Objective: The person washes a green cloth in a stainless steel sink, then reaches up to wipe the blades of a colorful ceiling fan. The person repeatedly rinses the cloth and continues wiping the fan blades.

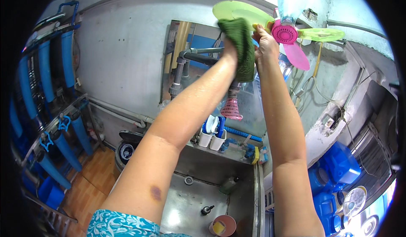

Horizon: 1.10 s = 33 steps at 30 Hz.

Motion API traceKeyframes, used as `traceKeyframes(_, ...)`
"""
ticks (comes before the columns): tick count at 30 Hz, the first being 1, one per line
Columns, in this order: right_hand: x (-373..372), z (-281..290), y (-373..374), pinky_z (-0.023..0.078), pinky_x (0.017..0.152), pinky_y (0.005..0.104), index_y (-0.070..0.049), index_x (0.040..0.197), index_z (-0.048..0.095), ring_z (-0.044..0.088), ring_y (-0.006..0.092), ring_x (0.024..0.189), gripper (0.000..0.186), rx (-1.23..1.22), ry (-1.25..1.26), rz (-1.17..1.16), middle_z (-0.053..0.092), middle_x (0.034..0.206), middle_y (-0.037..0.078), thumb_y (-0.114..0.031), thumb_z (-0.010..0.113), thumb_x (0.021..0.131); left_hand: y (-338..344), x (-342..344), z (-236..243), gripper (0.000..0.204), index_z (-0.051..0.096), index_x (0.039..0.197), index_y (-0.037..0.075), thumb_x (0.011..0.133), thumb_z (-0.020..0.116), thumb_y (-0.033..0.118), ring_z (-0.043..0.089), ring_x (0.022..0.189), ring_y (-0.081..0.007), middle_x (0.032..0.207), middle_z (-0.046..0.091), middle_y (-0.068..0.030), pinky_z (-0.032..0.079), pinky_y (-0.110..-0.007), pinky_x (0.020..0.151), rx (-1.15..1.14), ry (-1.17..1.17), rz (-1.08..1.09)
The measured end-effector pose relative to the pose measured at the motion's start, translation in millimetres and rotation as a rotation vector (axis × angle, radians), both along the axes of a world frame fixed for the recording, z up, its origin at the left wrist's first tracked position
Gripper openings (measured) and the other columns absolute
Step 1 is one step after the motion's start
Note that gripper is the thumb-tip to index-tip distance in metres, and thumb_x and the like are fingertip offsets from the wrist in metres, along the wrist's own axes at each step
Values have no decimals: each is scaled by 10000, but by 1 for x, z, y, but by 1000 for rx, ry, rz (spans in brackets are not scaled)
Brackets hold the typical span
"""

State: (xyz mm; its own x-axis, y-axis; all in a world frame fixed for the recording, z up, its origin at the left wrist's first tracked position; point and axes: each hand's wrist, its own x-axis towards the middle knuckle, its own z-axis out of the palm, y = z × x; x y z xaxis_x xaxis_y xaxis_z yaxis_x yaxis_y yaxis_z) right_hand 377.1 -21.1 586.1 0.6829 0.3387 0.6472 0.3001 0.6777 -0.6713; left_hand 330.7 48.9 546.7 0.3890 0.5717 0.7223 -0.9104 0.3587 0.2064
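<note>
A fan with coloured blades hangs at the upper right of the head view, around a pink hub [284, 33]. My left hand [230, 50] is raised to its left green blade [237, 10] with a dark green cloth [242, 42], which drapes down past the wrist. The cloth covers most of that hand's fingers. Close to the hub, my right hand [266, 46] pinches the base of the same blade, thumb up. Other blades are pale blue [292, 2], pink [297, 56] and green [322, 34].
Below my arms lies a steel sink [182, 201] holding a pink cup [228, 225] and bottles. White holders [218, 142] with brushes stand on its back ledge. Blue filter tubes [46, 70] line the left, blue containers [340, 163] the right. Wires [325, 95] hang along the right wall.
</note>
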Motion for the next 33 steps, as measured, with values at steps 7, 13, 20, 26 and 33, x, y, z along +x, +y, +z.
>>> traceKeyframes(7, 23, 8, -14, 439, 684, 324, -50, 937, 689, 563, 125, 712, 235, -130, -52, 23, 634, 762, 18, -224, 716, 780, -29, -3, 18, 194, 590, 902, -33, 745, 476, -30, 591, 653, -180, 814, 617, -105, 487, -303, 578, -180, 169, 294)
traceKeyframes(13, -3, 6, -24, 373, 530, 269, 38, 759, 639, 485, 127, 559, 130, 1, 69, -106, 578, 664, 52, -34, 741, 721, 12, -47, 6, 196, 568, 982, 4, 808, 480, 28, 622, 687, -217, 828, 618, -118, 540, -336, 599, -147, 198, 373)
traceKeyframes(20, -4, 2, -41, 397, 547, 267, 38, 1006, 590, 513, 125, 627, 252, -120, -149, -115, 617, 800, 74, 33, 664, 765, 61, -101, 18, 185, 594, 935, -28, 842, 517, 112, 629, 595, -234, 764, 631, -146, 540, -348, 497, 76, 378, 550)
traceKeyframes(26, 2, 1, -45, 383, 554, 267, 3, 987, 586, 509, 118, 626, 236, -150, -236, -154, 601, 784, 56, -23, 674, 770, 67, -78, 36, 183, 651, 984, 7, 846, 548, 69, 604, 757, -114, 854, 657, -45, 496, -267, 678, 793, 500, 818)
traceKeyframes(33, 25, -6, -45, 427, 608, 273, 28, 890, 649, 550, 127, 700, 134, -158, -332, -152, 616, 775, 60, 36, 597, 766, 3, -29, 69, 343, 662, 988, 98, 682, 506, 101, 579, 983, -354, 1018, 630, -173, 463, -402, 855, 1160, 385, 1528)
